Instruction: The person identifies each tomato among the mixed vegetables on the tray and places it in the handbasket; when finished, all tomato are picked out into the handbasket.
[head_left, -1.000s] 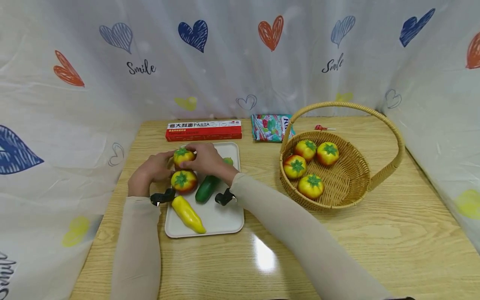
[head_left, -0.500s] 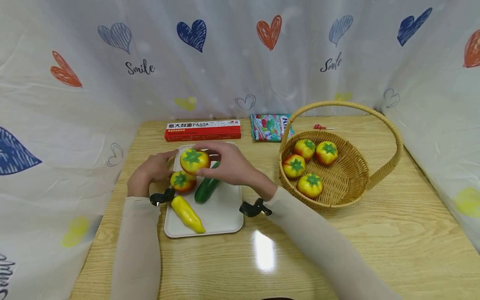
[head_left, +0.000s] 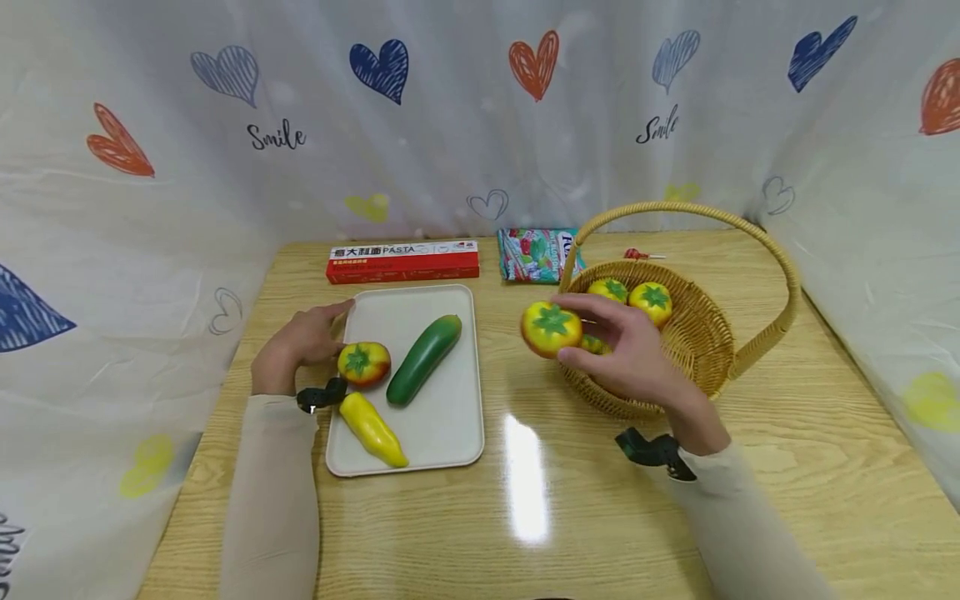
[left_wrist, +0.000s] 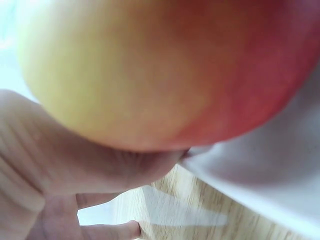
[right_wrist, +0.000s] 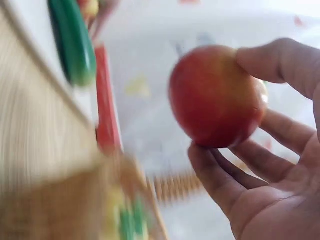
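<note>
My right hand holds a yellow-red tomato with a green leafy top, pinched between thumb and fingers. It is raised in front of the basket's left rim. In the right wrist view the tomato's red underside faces the camera. At the white tray's left edge rests my left hand, its thumb beside another tomato. The left wrist view shows that tomato close up above the thumb, with other fingers extended over the table. A green cucumber and a yellow pepper share the tray.
Several tomatoes lie in the wicker basket, partly hidden by my right hand; its tall handle arches over it. Behind stand a red pasta box, a candy bag and a red lollipop. A curtain hangs at the back.
My right hand has lifted the tomato off the tray and carried it right to the basket's edge. My left hand has stayed at the tray's left side.
</note>
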